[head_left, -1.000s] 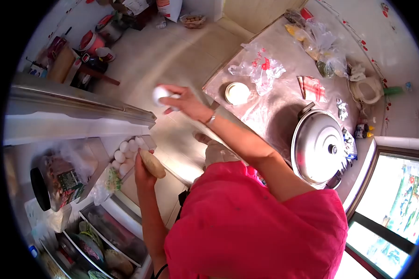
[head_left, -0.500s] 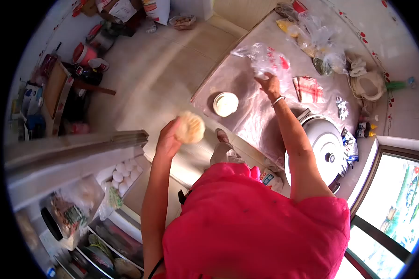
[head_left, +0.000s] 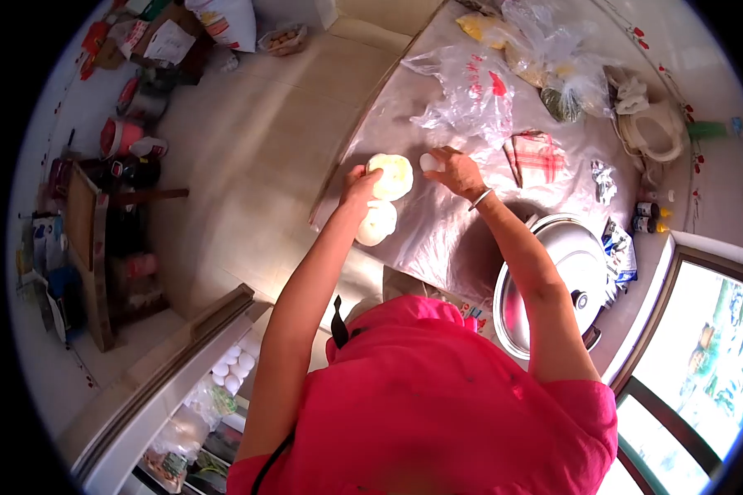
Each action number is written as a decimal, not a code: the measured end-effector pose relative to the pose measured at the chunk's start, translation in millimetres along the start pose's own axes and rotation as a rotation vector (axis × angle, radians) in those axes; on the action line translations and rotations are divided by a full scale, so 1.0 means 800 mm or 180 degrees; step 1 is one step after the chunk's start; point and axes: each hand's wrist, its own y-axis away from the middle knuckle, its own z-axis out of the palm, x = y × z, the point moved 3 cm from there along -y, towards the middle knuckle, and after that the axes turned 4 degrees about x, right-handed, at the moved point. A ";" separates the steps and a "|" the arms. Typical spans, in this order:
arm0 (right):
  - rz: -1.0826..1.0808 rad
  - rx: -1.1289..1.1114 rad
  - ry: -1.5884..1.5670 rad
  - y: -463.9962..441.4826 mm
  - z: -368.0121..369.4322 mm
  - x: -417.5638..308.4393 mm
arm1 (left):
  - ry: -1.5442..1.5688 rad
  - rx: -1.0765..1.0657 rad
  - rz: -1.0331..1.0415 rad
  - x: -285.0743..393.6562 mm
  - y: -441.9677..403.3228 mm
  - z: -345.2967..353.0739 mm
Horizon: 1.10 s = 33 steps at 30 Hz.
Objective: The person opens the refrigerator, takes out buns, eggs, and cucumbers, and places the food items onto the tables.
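My left hand (head_left: 359,188) is closed on a round, pale flatbread (head_left: 390,177), held over the table's left edge. Just below the bread is a round, whitish container (head_left: 376,223) on the table (head_left: 421,239). To the right, my right hand (head_left: 458,173) has its fingers closed round a white egg (head_left: 430,162), low over the tabletop. A clear plastic bag with red print (head_left: 475,91) lies beyond my right hand, and a red checked cloth (head_left: 538,158) lies to its right.
A large lidded pot (head_left: 557,276) stands at the table's right. Filled plastic bags (head_left: 553,62) lie at the back. At lower left is an open fridge door (head_left: 165,375), with eggs (head_left: 234,369) inside. A wooden stand (head_left: 99,247) is at the left.
The view has turned toward the table. My left hand has carried the bread from beside the fridge to over the table. My right hand has moved from the plastic bag back toward the bread.
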 end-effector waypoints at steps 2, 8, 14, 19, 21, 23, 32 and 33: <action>0.0049 -0.0101 -0.0142 -0.002 -0.005 -0.003 | -0.0261 0.0080 -0.0142 -0.011 -0.021 -0.001; 0.0077 -0.0291 -0.0060 -0.003 -0.008 -0.005 | -0.0962 0.0247 -0.0290 -0.018 -0.035 -0.005; -0.0105 -0.0436 0.0309 0.002 -0.002 -0.002 | -0.1667 0.0354 0.0506 -0.021 -0.044 -0.016; -0.0684 -0.0243 0.0407 0.009 0.006 0.006 | -0.2851 0.0686 0.1335 -0.013 -0.034 -0.013; -0.0816 -0.0134 0.0368 0.010 0.005 0.005 | -0.2845 0.0709 0.1409 -0.010 -0.022 -0.009; -0.0778 -0.0205 0.0296 0.009 0.003 0.005 | -0.2878 0.0688 0.1489 -0.005 -0.013 -0.004; -0.0873 -0.0519 0.0191 0.004 -0.026 -0.003 | -0.2787 0.0577 0.1513 0.005 0.010 -0.008; -0.0826 -0.0490 0.0080 0.004 -0.029 0.000 | -0.2774 0.0581 0.1466 0.005 0.011 -0.010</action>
